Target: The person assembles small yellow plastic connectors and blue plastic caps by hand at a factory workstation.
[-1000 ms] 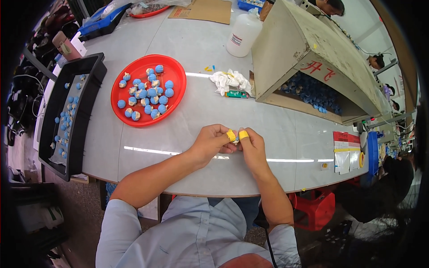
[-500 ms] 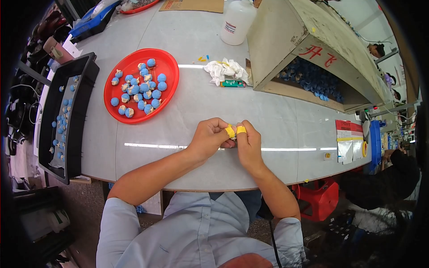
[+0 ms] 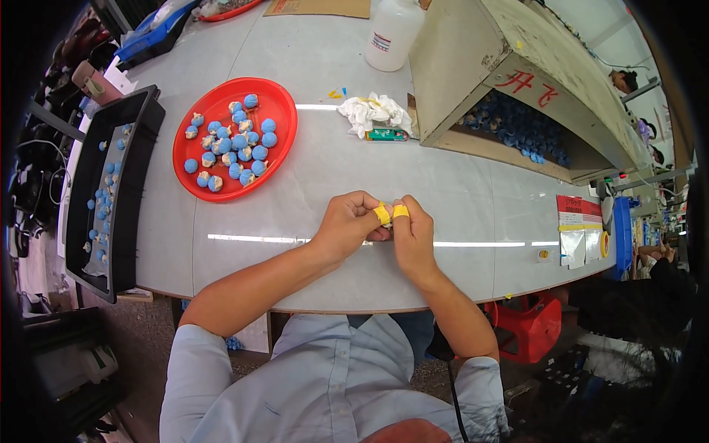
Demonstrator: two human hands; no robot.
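My left hand (image 3: 342, 227) and my right hand (image 3: 415, 240) meet over the grey table in front of my body. Both are closed, thumbs and fingertips pinched together at one spot. Yellow tape (image 3: 382, 215) is wrapped round the left thumb, and another yellow band (image 3: 400, 211) circles the right thumb. Whatever sits between the fingertips is small and almost wholly covered by them; I cannot make out its kind. Beyond my left hand lies a round red tray (image 3: 193, 177) with several small blue balls (image 3: 269, 139), many with cream-coloured, ragged parts.
At far left, a long black tray (image 3: 138, 177) holds more blue balls. Crumpled white tissue (image 3: 374, 112) and a green tube-like item (image 3: 388, 135) lie ahead, below a white bottle (image 3: 391, 37). A wooden box (image 3: 461, 92) with blue pieces inside stands right. A red stool (image 3: 535, 325) is below the table.
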